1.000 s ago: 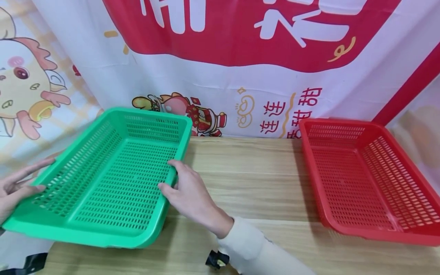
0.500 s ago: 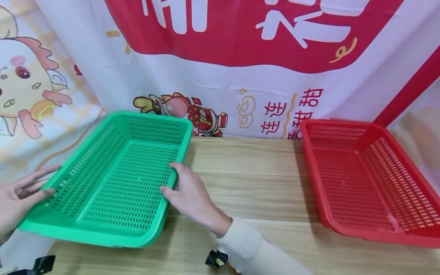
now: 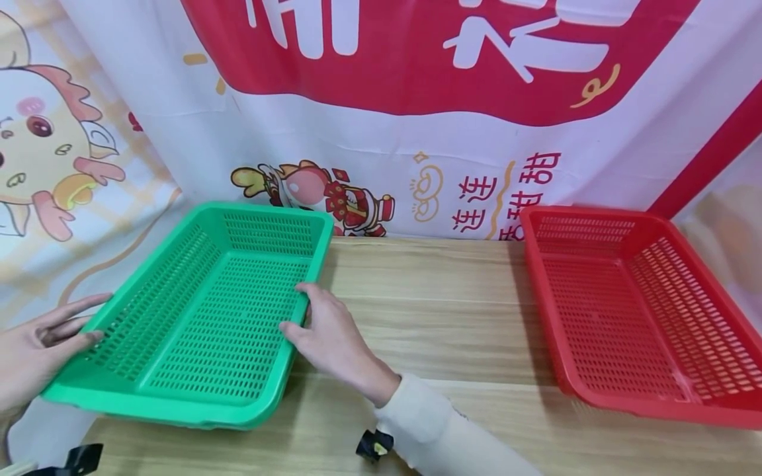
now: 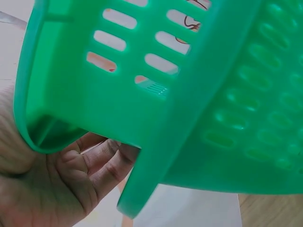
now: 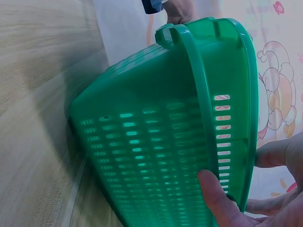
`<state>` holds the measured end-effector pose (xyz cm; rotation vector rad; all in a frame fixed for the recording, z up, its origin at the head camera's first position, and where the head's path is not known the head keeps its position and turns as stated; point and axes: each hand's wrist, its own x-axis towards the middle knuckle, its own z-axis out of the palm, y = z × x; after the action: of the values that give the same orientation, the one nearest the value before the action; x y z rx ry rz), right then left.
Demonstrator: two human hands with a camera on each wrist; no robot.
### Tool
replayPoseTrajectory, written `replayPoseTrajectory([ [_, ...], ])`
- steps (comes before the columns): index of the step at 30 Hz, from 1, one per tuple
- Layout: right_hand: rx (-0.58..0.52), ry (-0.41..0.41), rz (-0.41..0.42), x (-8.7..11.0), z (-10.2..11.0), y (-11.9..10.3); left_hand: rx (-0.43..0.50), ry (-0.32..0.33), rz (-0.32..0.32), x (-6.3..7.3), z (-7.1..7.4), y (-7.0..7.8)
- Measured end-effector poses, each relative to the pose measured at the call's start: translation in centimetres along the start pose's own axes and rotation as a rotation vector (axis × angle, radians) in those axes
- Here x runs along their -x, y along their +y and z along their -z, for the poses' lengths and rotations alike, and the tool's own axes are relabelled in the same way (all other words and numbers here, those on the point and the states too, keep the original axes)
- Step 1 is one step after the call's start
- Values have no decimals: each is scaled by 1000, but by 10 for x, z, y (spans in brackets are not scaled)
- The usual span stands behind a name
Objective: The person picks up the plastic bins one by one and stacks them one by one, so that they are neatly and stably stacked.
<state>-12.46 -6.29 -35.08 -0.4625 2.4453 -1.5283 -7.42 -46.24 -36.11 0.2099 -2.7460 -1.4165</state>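
Both hands are at a green perforated plastic basket [image 3: 226,324] on the left of the table. My left hand [image 3: 30,360] grips its left rim, thumb over the edge inside and fingers outside; the left wrist view has those fingers curled beneath the basket's rim [image 4: 156,156]. On the opposite long side, my right hand [image 3: 333,337] holds the right rim between thumb and fingers, also visible low in the right wrist view. No items lie inside the basket. Its underside is hidden from the head view.
A similar red basket [image 3: 601,324] stands at the right of the wooden table [image 3: 428,330]. Behind and to the left hangs a printed cloth [image 3: 357,145], close to the green basket's far and left sides. A small black object [image 3: 375,446] sits by the right sleeve.
The green basket's left side has come down and shifted to the right, and the left hand has moved with it. The right hand has barely moved; the red basket stays put.
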Motion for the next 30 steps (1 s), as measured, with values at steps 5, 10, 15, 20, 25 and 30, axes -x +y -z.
replayPoseTrajectory([
  [5, -17, -9, -5, -1, 1, 2, -22, 6, 10, -1, -1, -2],
  [10, -37, -18, 2, -2, 1, 4, -50, 44, 12, -1, -3, -5],
  [15, -56, -32, 7, -1, 0, 6, -125, 96, -38, -2, -6, -10],
  [20, -38, -24, 11, 0, -1, 9, -240, 101, -39, 0, -10, -9],
  [25, -17, -18, 19, 0, -1, 9, -276, 115, -32, 2, -11, -8],
  [30, -15, -20, 10, 0, -2, 9, -301, 124, -43, 3, -12, -6],
])
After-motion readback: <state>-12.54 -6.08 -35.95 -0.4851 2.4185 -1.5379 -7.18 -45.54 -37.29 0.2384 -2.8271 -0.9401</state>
